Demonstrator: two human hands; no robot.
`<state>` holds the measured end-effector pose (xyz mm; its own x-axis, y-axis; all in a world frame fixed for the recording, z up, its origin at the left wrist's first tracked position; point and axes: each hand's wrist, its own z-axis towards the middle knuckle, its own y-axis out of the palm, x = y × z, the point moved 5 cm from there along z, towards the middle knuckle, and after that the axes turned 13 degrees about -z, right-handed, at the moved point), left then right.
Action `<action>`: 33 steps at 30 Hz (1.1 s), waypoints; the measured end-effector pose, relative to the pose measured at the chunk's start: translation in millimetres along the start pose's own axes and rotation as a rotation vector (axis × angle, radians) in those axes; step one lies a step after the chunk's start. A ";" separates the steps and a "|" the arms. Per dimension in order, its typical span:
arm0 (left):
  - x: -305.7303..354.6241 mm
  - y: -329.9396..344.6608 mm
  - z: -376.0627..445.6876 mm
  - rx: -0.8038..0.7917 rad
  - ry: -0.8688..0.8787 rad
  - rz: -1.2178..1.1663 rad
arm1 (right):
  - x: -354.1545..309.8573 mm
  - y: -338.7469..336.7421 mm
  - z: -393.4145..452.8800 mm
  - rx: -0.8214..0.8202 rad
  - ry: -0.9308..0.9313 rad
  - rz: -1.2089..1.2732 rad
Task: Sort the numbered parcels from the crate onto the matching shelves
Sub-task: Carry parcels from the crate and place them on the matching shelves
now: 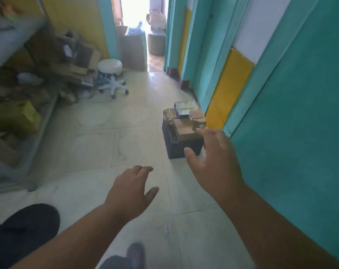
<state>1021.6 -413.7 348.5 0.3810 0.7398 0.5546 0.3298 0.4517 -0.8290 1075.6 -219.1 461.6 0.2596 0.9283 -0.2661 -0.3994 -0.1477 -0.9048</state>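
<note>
Both hands are empty with fingers loosely spread: the right hand (215, 162) reaches out over the near edge of the dark crate (181, 147), the left hand (132, 188) hangs lower above the tiled floor (98, 133). Brown parcels (185, 129) fill the crate, which stands beside the teal wall (292, 113). Cluttered shelves (15, 78) stand well apart on the left, near a white stool (110, 71).
</note>
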 end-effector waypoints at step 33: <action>0.0 51.3 806.1 -0.530 0.396 0.208 | 224.9 294.2 595.5 -0.078 0.434 -0.141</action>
<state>342.3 11.5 248.0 0.7350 0.5015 0.4564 0.5552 -0.0588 -0.8296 492.8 149.4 333.5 0.6572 0.7151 -0.2382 -0.2707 -0.0710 -0.9600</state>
